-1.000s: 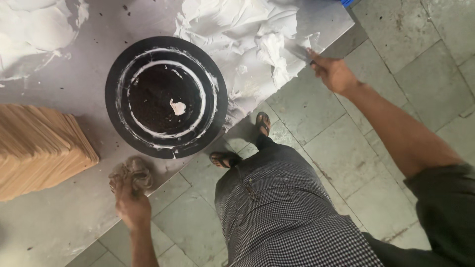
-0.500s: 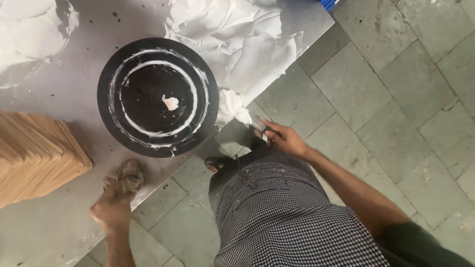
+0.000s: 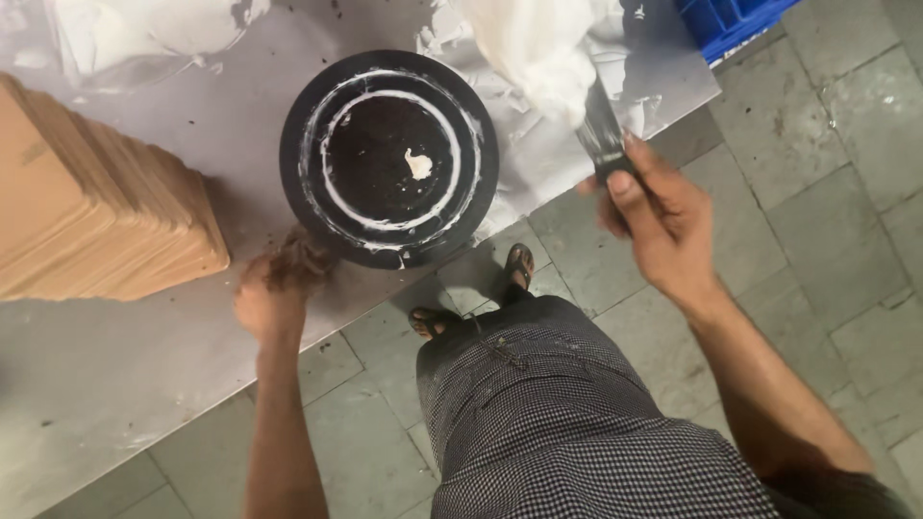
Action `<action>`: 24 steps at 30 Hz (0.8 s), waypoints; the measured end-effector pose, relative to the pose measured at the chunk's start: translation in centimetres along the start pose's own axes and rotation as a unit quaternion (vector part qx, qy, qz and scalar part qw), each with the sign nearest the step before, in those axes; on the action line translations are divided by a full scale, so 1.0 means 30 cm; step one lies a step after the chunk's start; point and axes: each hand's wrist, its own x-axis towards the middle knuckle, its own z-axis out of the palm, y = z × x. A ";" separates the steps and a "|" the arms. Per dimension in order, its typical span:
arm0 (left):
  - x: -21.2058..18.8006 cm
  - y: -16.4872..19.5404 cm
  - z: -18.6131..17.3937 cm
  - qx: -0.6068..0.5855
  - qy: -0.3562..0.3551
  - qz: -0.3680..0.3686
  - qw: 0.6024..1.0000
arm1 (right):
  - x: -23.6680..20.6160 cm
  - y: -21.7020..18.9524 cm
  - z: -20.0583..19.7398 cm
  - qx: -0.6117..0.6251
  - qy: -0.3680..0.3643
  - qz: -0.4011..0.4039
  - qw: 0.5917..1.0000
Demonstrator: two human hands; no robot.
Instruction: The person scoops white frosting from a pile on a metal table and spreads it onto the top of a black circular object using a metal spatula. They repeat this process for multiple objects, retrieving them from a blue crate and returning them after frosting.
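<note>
**Spatula in right hand, crumb clump in left, at the black turntable**

Spatula (image 3: 601, 130): dark handle, pale smeared blade, held up over the right part of the steel worktop (image 3: 106, 384), its tip reaching into the crumpled white sheet (image 3: 548, 58).

Nearest the camera: checked trousers (image 3: 567, 432) and two sandalled feet (image 3: 481, 293) on grey floor tiles (image 3: 817, 221), just off the worktop's edge.

Left hand (image 3: 264, 298): low on the worktop beside the near-left rim of the turntable. Fingers curled shut around a brown crumbly clump (image 3: 298, 259); the clump sits touching or just short of the disc's rim, cannot tell which.

Right hand (image 3: 659, 216): raised to the right of the disc, fingers wrapped tight round the spatula handle, thumb along its side. Some motion blur.

Middle: round black turntable (image 3: 389, 159) lying flat on the worktop, ringed with white cream streaks, one small cream dab (image 3: 418, 163) near its centre.

Left of it, well apart from the spatula: a stack of brown cardboard boards (image 3: 91, 207), fanned at a slant.

Far edge: a second white-smeared sheet (image 3: 154, 34) at upper left; corner of a blue crate (image 3: 735, 19) at upper right, beyond the worktop.
</note>
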 end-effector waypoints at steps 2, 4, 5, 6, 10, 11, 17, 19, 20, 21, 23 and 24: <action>-0.027 0.032 -0.004 -0.078 0.032 -0.006 0.996 | 0.041 -0.015 0.095 -0.009 -0.004 -0.128 0.992; -0.066 0.065 -0.013 -0.134 0.084 0.045 0.986 | 0.082 0.021 0.228 -0.006 -0.013 -0.220 0.975; -0.082 0.082 -0.016 -0.206 0.081 -0.006 0.975 | 0.097 0.043 0.281 0.006 -0.014 -0.242 0.970; -0.099 0.099 -0.017 -0.276 0.075 -0.057 0.957 | 0.099 0.060 0.312 -0.147 -0.067 -0.047 0.986; -0.149 0.171 0.002 -0.389 0.038 -0.182 0.902 | 0.114 0.098 0.282 -0.397 -0.068 -0.158 0.902; -0.159 0.192 0.015 -0.419 0.025 -0.208 0.883 | 0.120 0.095 0.237 -0.416 -0.070 -0.169 0.891; -0.208 0.310 0.107 -0.492 0.026 -0.279 0.824 | 0.259 0.113 -0.060 -0.428 -0.014 -0.130 0.894; -0.227 0.340 0.129 -0.504 0.037 -0.305 0.807 | 0.333 0.172 -0.120 -0.428 0.009 -0.087 0.899; -0.235 0.353 0.138 -0.491 0.043 -0.311 0.812 | 0.381 0.211 -0.142 -0.437 0.017 -0.073 0.896; -0.245 0.369 0.149 -0.478 0.049 -0.318 0.817 | 0.434 0.251 -0.160 -0.445 0.025 -0.059 0.893; -0.262 0.399 0.171 -0.457 0.066 -0.337 0.821 | 0.556 0.342 -0.159 -0.467 0.027 -0.078 0.880; -0.268 0.416 0.187 -0.448 0.076 -0.347 0.820 | 0.622 0.390 -0.141 -0.477 0.031 -0.088 0.874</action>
